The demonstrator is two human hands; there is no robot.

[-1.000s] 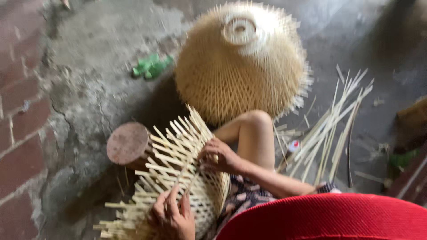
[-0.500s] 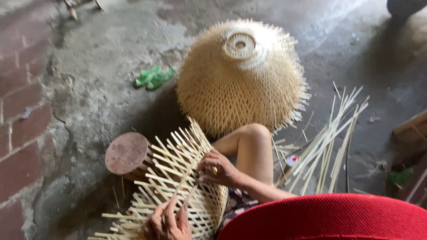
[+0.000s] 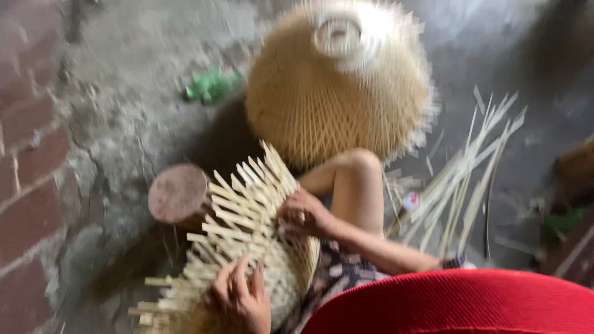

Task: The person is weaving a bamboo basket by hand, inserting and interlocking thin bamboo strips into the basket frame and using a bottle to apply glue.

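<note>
A half-woven bamboo basket (image 3: 238, 229) with loose strip ends sticking out rests on my lap. My left hand (image 3: 240, 297) grips its lower edge, fingers pressed over the strips. My right hand (image 3: 304, 213) pinches strips at the weave's right side, just below my raised knee (image 3: 359, 167). The view is blurred.
A large finished woven bamboo dome (image 3: 337, 80) lies on the concrete floor beyond my knee. Loose bamboo strips (image 3: 470, 167) are scattered at right. A round wooden block (image 3: 178, 195) stands left of the basket. Green scrap (image 3: 210, 85) lies farther off. Red brick paving (image 3: 28, 185) runs along the left.
The camera has shifted, so the scene sits a little lower and left in view. Both hands stay on the weave, with the left hand moved slightly along its lower edge.
</note>
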